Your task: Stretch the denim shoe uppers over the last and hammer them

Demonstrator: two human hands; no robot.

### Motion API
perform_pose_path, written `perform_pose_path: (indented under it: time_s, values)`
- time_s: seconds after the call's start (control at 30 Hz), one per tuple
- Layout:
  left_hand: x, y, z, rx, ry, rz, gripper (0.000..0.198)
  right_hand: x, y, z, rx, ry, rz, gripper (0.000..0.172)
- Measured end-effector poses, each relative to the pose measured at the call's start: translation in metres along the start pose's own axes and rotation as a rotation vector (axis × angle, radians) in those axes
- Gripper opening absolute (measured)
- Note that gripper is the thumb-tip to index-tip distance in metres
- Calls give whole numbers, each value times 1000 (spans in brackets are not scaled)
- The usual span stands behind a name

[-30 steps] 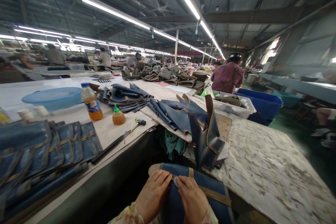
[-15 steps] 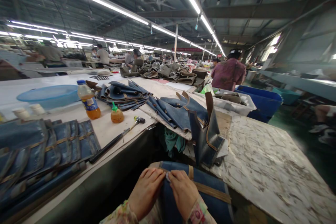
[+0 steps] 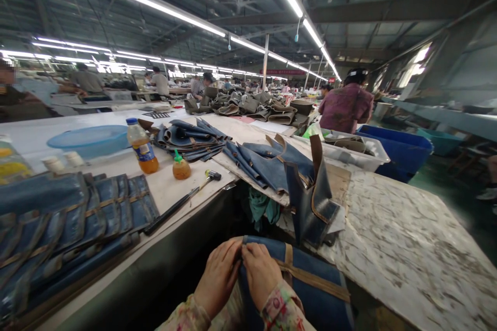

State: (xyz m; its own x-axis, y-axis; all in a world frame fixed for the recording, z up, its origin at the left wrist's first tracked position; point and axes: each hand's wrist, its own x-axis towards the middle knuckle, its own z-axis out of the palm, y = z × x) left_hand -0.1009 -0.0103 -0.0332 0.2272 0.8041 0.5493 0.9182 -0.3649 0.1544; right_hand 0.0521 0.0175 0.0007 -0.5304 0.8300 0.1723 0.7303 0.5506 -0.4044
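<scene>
A dark blue leather-like piece (image 3: 326,279) with crossing tan strips lies below the table edge, close to my body. My left hand (image 3: 219,275) is closed at its left edge near the far corner, fingers bent over the rim. Right beside it, my right hand (image 3: 261,273) pinches the same edge, its fingertips almost touching those of the left. What lies under the fingertips is hidden. Beyond the hands, a folded blue piece with brown edging (image 3: 310,201) stands upright on the table corner.
Stacked blue pieces (image 3: 104,201) cover the left table, beside a black-handled hammer (image 3: 186,201). Behind stand a squat glue bottle (image 3: 181,168), a drink bottle (image 3: 143,147) and a blue basin (image 3: 89,142). A mottled tabletop (image 3: 404,222) extends right. A co-worker (image 3: 345,103) is beyond the crates.
Both hands have shifted slightly up the edge towards the far corner. A small pale thing between the fingertips is no longer visible. The view has turned a little left.
</scene>
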Motion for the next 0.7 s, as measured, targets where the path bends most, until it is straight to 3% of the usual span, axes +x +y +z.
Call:
perform_pose_path:
  time_s: [0.23,0.5,0.7]
  values:
    - [11,21,-3,-61,-109,107,37,-15,15,-12,-77,25,28,37]
    - [25,49,0,-140,-214,96,34,-47,50,-31,-215,22,101,36]
    - [32,80,1,-220,-281,103,31,-67,74,-23,-191,162,26,36]
